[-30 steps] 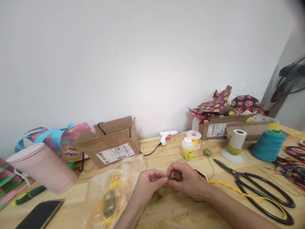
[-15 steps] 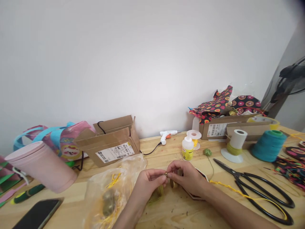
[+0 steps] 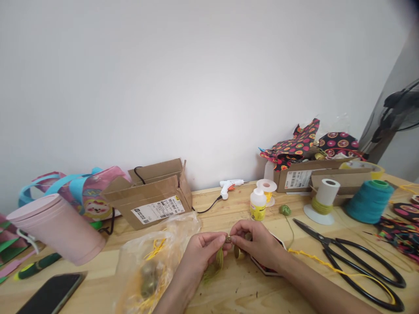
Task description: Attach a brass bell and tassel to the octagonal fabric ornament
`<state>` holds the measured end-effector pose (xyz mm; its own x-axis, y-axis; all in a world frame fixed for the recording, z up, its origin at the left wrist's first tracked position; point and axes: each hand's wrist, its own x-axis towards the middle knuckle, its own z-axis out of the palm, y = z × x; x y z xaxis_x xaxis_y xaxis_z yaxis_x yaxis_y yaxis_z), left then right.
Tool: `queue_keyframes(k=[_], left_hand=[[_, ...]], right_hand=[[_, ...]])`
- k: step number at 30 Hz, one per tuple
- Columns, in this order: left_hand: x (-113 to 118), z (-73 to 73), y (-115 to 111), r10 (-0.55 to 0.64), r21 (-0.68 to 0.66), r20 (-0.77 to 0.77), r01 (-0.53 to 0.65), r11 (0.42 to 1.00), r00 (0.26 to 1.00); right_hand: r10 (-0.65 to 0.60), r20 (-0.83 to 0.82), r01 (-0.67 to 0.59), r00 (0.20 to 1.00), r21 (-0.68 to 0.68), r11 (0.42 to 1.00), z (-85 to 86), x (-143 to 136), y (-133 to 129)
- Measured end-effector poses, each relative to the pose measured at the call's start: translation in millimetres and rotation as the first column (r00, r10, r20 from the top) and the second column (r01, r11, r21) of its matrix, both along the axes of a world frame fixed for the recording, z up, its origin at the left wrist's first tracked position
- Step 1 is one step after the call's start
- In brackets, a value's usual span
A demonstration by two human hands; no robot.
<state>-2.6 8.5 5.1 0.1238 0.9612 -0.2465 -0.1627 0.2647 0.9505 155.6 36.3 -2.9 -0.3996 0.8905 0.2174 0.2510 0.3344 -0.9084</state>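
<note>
Olive-green tassel threads (image 3: 220, 260) hang below the fingers of my left hand (image 3: 202, 247), whose thumb and fingertips are closed on the tassel's top. My right hand (image 3: 253, 240) pinches a small brass-coloured piece (image 3: 228, 239) at that top, so the fingertips of both hands nearly meet; its exact kind is too small to tell. Under my right hand a gold round piece (image 3: 238, 253) stands on the table, partly hidden. A dark flat piece with a pale angular edge (image 3: 269, 272) lies beneath my right wrist, mostly covered.
Left of my hands lies a clear plastic bag (image 3: 131, 257) with yellow cord. Large black scissors (image 3: 324, 240) and a yellow braided cord (image 3: 310, 256) lie at right. Behind stand a glue bottle (image 3: 258, 203), a glue gun (image 3: 227, 187), thread spools (image 3: 369, 200) and cardboard boxes (image 3: 147, 196).
My left fingers have shifted slightly, and more of the tassel and the brass-coloured piece now shows between my hands. Both hands stay in nearly the same place.
</note>
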Motion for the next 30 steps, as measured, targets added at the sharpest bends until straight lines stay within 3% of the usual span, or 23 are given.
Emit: queue_keyframes(k=[8,13,19,24,27,30], left_hand=[[-1.7,-3.8,2.3,0.022,0.051,-0.13,-0.016,0.999,0.991],[0.9,-1.9,2.1,0.024,0.068,-0.083,-0.019,0.998,0.996],[3.6,2.6,0.2,0.012,0.093,-0.103,-0.002,0.996,0.995],[4.8,2.0,0.0,0.021,0.102,-0.085,-0.012,0.995,0.996],[4.9,1.6,-0.6,0.032,0.111,-0.067,-0.025,0.994,0.997],[4.4,0.5,-0.4,0.029,0.145,-0.073,-0.018,0.989,0.997]], right_hand=[[-0.002,0.039,0.001,0.999,0.016,1.0,-1.0,0.4,-0.7],[-0.058,0.106,0.039,0.993,0.171,0.984,3.2,1.4,-3.0],[-0.026,0.303,-0.138,0.953,0.508,0.85,8.2,4.4,-3.3],[-0.092,0.427,-0.219,0.9,0.624,0.75,6.7,4.5,-1.5],[-0.115,0.437,-0.222,0.892,0.647,0.73,8.1,4.0,-1.4],[-0.091,0.361,-0.171,0.928,0.629,0.758,9.1,3.2,-2.3]])
